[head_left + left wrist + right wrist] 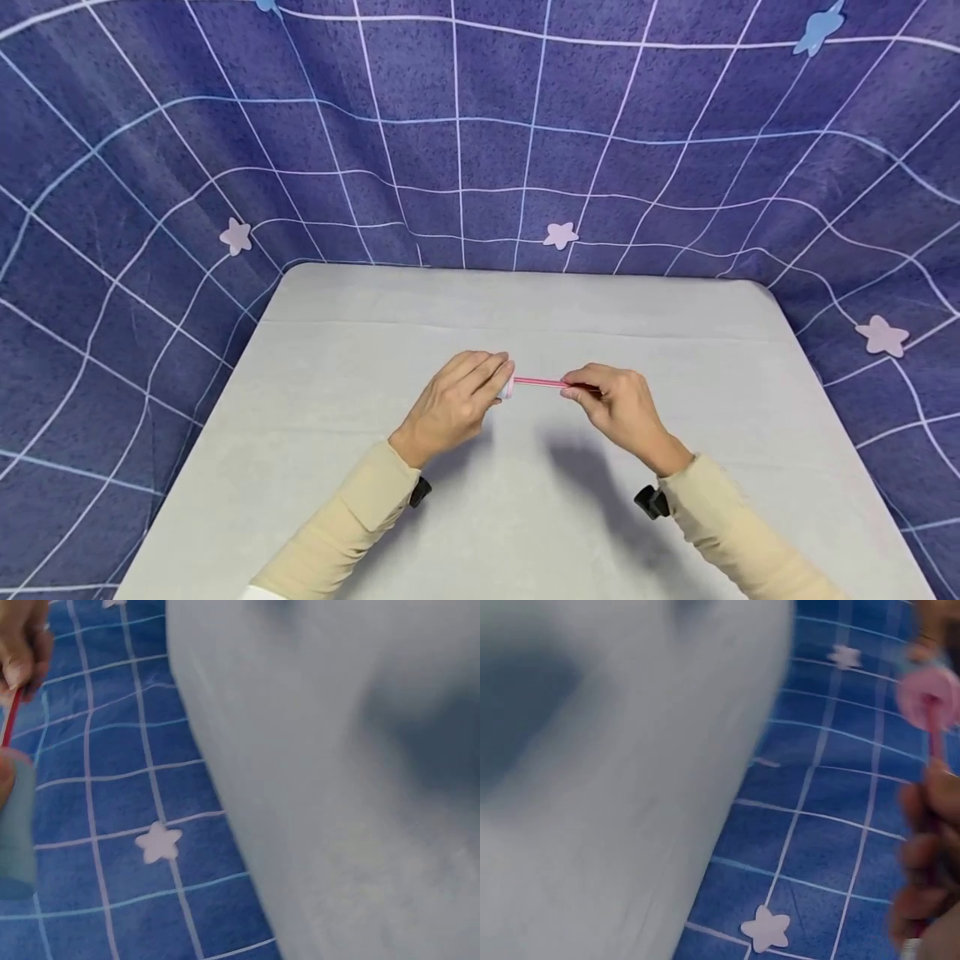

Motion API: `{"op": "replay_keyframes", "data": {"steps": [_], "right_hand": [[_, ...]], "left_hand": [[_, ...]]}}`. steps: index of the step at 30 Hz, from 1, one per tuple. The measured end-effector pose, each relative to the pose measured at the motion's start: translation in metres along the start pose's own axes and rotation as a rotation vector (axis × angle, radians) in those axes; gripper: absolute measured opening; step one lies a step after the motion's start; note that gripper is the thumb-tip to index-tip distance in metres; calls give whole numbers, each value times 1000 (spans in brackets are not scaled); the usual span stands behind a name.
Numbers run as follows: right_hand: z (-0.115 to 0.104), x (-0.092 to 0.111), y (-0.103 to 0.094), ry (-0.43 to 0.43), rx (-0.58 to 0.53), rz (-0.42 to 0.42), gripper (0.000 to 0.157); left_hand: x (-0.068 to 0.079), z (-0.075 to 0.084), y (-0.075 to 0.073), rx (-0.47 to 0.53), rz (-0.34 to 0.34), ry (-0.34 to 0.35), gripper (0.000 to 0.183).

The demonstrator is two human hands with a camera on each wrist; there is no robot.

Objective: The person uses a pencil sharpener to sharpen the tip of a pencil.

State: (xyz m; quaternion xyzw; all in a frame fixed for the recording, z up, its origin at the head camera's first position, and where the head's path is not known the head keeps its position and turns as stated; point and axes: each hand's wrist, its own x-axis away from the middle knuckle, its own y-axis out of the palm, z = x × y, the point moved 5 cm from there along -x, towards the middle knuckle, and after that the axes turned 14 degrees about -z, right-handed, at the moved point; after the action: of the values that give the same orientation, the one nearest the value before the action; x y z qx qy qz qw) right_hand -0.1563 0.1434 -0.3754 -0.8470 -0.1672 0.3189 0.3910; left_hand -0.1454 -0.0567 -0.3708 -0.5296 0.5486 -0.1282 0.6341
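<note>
My left hand (452,404) holds a small light blue cylinder (18,832) with a pink end face (915,701), which looks like a pencil sharpener. A slim red pencil (538,382) runs into the hole in the middle of that pink face. On its other side, my right hand (618,407) pinches the pencil between thumb and fingers, a short way from the cylinder. In the head view most of the cylinder is hidden behind the left fingers. Both hands are raised over the table, their shadows falling below them.
A light grey table (360,500) spreads beneath the hands. Behind it and along its sides hangs a blue cloth (420,150) with pale grid lines and star shapes. Black devices (651,502) sit at both wrists.
</note>
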Motion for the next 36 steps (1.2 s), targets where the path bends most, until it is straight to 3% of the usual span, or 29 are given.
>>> {"op": "replay_keyframes", "data": {"steps": [4,7,10,12,16,21,24,28,32,36], "right_hand": [[12,-4,1,245,-272,-224,4],[19,-5,4,332,-421,-372,4],[21,-6,4,345,-444,-440,4],[21,-7,3,324,-386,-432,3],[17,-9,6,252,-209,-321,7],[9,-4,5,77,-4,-65,24],[2,-1,4,-79,134,65,24],[-7,2,4,-243,337,209,9],[-16,5,3,-364,479,363,18],[-20,6,1,-435,533,467,17]], "left_hand": [[5,7,2,-2,116,12,22],[8,11,5,-10,170,26,21],[9,13,8,-12,154,35,21],[9,12,10,-3,118,21,21],[9,6,8,17,28,-31,29],[4,-7,7,84,-113,-84,47],[2,-16,5,189,-195,-148,49],[-2,-27,0,393,-319,-251,47],[-8,-33,-3,550,-446,-326,47],[-10,-36,-4,602,-493,-341,48]]}}
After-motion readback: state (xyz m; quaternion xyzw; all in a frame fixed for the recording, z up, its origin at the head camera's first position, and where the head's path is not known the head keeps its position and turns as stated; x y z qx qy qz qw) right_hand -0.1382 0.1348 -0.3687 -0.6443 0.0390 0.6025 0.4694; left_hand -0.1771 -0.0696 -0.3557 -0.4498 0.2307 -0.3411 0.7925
